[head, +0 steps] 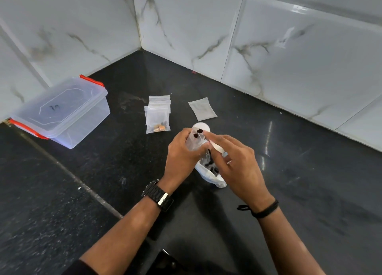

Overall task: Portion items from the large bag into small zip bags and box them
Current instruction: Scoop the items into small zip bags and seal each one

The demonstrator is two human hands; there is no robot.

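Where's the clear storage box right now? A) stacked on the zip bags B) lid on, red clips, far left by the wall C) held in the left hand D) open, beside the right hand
B: the clear storage box sits with its lid on and red clips at both ends, far left against the tiled wall, apart from the pile of small zip bags and both hands.

Glossy black stone counter [289, 192]; clear plastic box [62, 111]; glossy marbled wall tiles [289, 47].

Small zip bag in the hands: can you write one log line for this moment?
step: filling | left hand: grips small zip bag | right hand: fingers at bag mouth | large bag: on counter | box: lid on
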